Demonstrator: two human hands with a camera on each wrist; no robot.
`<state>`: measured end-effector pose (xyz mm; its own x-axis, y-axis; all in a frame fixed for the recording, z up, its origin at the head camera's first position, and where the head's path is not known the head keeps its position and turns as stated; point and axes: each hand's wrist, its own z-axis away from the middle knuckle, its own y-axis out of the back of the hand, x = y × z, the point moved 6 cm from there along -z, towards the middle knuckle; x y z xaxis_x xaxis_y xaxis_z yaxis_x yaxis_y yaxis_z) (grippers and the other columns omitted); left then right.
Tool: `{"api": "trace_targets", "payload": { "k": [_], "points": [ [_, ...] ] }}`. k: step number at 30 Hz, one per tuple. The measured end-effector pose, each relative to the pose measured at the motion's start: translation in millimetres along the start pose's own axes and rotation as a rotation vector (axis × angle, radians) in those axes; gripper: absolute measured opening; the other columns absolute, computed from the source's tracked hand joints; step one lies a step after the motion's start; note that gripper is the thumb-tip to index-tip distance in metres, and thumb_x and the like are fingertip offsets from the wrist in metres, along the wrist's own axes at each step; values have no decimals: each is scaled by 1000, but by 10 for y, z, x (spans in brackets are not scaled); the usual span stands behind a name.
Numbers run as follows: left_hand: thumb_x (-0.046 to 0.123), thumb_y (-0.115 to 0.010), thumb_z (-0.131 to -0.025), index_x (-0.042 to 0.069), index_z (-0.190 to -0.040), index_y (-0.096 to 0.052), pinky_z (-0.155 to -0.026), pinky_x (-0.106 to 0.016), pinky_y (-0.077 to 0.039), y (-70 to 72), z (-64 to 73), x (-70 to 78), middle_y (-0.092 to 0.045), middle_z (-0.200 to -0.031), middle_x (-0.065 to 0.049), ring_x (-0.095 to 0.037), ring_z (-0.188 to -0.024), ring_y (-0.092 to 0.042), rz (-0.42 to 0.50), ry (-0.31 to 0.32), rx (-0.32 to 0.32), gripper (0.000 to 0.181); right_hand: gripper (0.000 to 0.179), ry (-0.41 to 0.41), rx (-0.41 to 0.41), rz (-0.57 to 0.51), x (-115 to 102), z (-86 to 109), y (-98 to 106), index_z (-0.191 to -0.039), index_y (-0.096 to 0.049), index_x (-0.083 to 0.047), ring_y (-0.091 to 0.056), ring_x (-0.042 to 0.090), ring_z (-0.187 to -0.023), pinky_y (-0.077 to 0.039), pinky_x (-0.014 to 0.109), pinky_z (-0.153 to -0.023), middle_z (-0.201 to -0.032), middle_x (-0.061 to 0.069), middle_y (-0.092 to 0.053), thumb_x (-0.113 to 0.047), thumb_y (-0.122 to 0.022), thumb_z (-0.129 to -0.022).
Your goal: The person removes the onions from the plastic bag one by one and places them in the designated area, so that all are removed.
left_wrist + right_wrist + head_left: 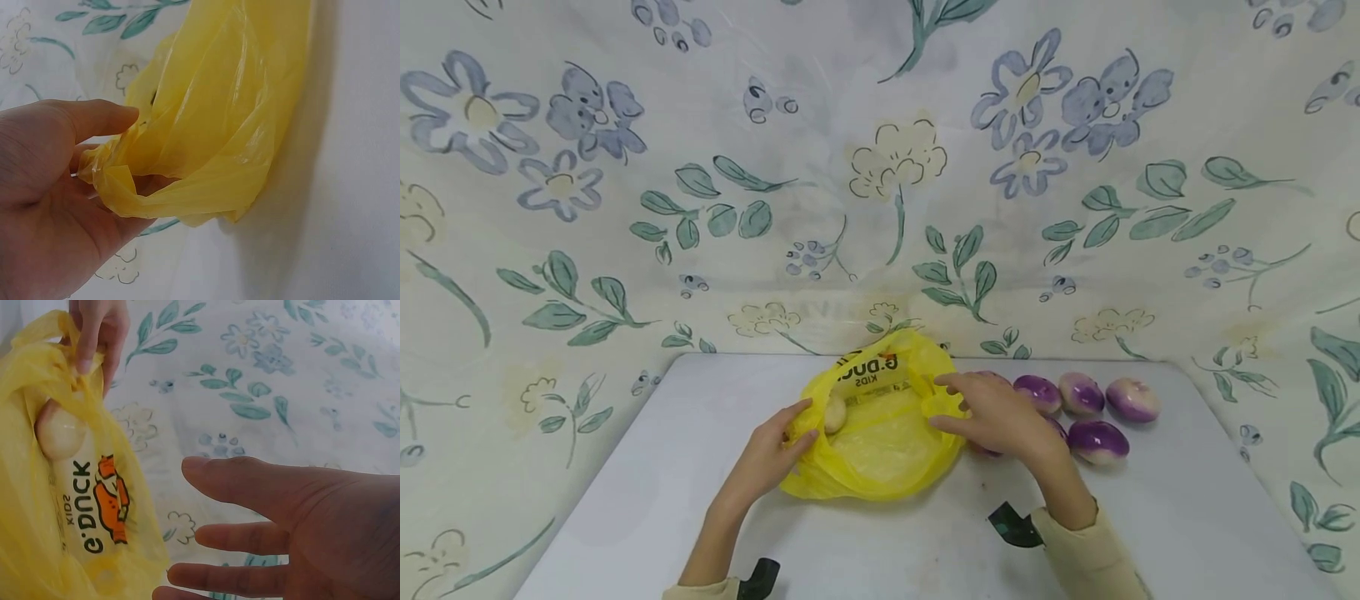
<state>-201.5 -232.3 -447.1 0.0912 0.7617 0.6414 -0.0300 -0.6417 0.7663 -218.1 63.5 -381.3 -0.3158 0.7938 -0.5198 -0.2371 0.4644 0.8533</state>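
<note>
A yellow plastic bag (887, 471) with printed lettering lies on the table, its mouth spread wide. One pale, round turnip (835, 414) is inside at the left; the right wrist view also shows this turnip (60, 430). My left hand (769, 450) holds the bag's left rim, thumb on one side and fingers on the other, as the left wrist view shows the bag (206, 125) from close by. At the bag's right side is my right hand (1000, 412), its fingers extended and apart, holding nothing. Purple-and-white turnips (1097, 442) lie beyond that hand, some partly hidden by it.
The white table (647, 483) carries the bag in its middle and several turnips at the right. Behind its back edge hangs a flower-patterned cloth (820, 208). Dark straps (1015, 525) show near both sleeves.
</note>
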Motion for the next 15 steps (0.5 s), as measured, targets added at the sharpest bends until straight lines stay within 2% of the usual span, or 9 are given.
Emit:
{"api": "trace_targets", "payload": {
  "k": [5, 9, 15],
  "points": [
    [21, -61, -96, 6, -145, -46, -93, -42, -53, 8, -7, 4, -53, -143, -20, -25, -105, -57, -3, -12, 5, 52, 61, 18, -26, -53, -75, -75, -88, -139, -54, -20, -65, 21, -108, -58, 39, -90, -135, 3, -62, -46, -70, -87],
    [21, -61, -97, 6, -144, -47, -95, -43, -52, 7, -3, 7, -53, -143, -20, -26, -106, -57, 0, -12, 4, 52, 59, 47, -28, -63, -144, -156, -142, -137, -56, -18, -65, 23, -110, -57, 40, -93, -129, 3, -64, -47, -70, -87],
    [20, -61, -96, 7, -144, -47, -97, -46, -53, 0, -1, 5, -52, -144, -20, -28, -109, -57, 8, -14, 3, 52, 58, 26, -58, -84, -218, -279, -231, -135, -57, -16, -63, 26, -112, -55, 41, -97, -123, 5, -66, -45, -71, -87]
  ]
}}
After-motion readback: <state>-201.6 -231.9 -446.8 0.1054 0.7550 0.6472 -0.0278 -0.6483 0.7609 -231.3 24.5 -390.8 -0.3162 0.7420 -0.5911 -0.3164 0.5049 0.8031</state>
